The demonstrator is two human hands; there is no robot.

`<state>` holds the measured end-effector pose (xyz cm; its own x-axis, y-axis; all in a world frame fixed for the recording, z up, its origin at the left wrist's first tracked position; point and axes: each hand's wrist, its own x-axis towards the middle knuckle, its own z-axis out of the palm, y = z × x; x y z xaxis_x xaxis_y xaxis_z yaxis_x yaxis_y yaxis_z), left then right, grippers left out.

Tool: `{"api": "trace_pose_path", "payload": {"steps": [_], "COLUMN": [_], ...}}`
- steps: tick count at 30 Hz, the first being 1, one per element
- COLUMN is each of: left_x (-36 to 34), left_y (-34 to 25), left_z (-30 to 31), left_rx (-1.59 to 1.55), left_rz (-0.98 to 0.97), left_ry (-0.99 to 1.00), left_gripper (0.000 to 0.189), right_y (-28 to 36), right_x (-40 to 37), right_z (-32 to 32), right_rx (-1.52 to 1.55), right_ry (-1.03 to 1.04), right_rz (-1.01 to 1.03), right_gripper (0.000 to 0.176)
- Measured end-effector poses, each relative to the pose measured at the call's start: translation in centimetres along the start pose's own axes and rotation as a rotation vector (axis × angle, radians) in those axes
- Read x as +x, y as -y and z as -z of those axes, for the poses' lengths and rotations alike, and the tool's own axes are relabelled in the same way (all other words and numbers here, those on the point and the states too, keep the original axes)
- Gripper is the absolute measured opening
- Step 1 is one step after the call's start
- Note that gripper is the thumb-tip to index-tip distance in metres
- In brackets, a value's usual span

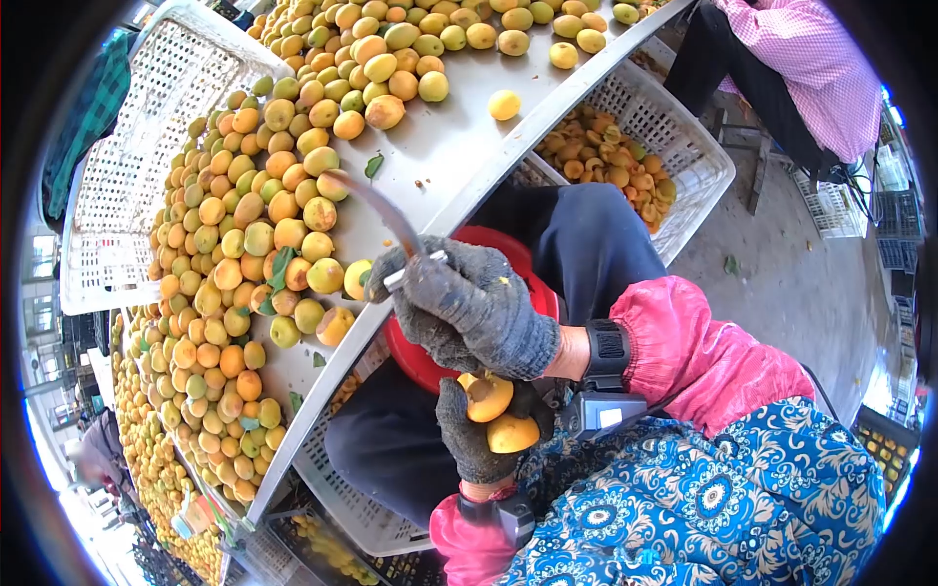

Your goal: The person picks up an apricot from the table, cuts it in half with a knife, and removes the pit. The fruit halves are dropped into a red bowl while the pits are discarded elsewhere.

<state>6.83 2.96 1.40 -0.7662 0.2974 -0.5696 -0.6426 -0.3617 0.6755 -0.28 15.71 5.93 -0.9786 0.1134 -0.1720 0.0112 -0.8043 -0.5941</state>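
While the grey-gloved left hand [459, 435] pinches split, round orange fruit [513, 436], the grey-gloved right hand [479, 313] — just beside it — grips a curved brown metal knife [388, 211]. Its blade slants away from the fruit.

Two gloved hands [479, 311], one curved knife [389, 212], two fruit pieces [513, 435], one red basin [408, 354].

Curved knife [399, 215], split orange fruit [490, 400]

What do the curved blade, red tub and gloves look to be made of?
Curved blade: probably steel, dull; thin, with brownish staining.
Red tub: likely plastic; smooth, evenly coloured, though mostly hidden.
Gloves: grey knitted fabric, matte and fuzzy; cotton or synthetic, I can't tell.
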Motion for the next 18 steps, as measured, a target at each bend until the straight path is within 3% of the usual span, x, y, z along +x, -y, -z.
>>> {"api": "trace_pose_path", "payload": {"steps": [1,2,4,5,7,11,13,15,17,18], "left_x": [-0.1,0.0,0.6,1.0,1.2,0.2,0.4,0.5,0.6,0.7], "left_y": [0.3,0.6,1.7,2.1,2.9,-0.2,0.7,-0.4,-2.1,-2.4], "left_z": [-0.2,0.3,2.2,2.9,4.1,0.7,2.0,1.1,0.0,0.3], "left_rx": [0.283,0.284,1.121,1.119,-0.015,-0.117,-0.021,0.028,0.507,0.508], "left_rz": [-0.211,-0.208,-0.888,-0.886,-0.03,0.02,0.058,0.081,-0.189,-0.184], "left_ry": [-0.121,-0.121,-0.114,-0.113,0.06,0.202,0.109,0.066,0.192,0.196], "left_gripper": [0.052,0.052,0.039,0.039,0.036,0.029,0.029,0.029,0.032,0.032], "right_y": [-0.4,-0.4,-0.3,0.0,0.1,0.2,-0.2,-0.2,-0.5,-1.3], "right_x": [0.2,0.5,1.2,1.5,2.0,2.8,3.3,3.3,3.6,3.9], "right_z": [0.1,0.1,0.2,0.1,0.3,0.7,1.1,1.3,1.7,2.3], "right_rx": [-0.118,-0.117,-0.077,-0.101,-0.134,-0.079,0.026,0.047,0.068,0.101], "right_ry": [-0.007,-0.009,0.001,-0.047,-0.074,-0.072,-0.041,-0.041,-0.038,0.003], "right_rz": [0.061,0.061,-0.075,-0.145,-0.262,-0.534,-0.705,-0.739,-0.769,-0.817], "right_gripper": [0.03,0.03,0.029,0.032,0.033,0.038,0.04,0.04,0.04,0.039]}}
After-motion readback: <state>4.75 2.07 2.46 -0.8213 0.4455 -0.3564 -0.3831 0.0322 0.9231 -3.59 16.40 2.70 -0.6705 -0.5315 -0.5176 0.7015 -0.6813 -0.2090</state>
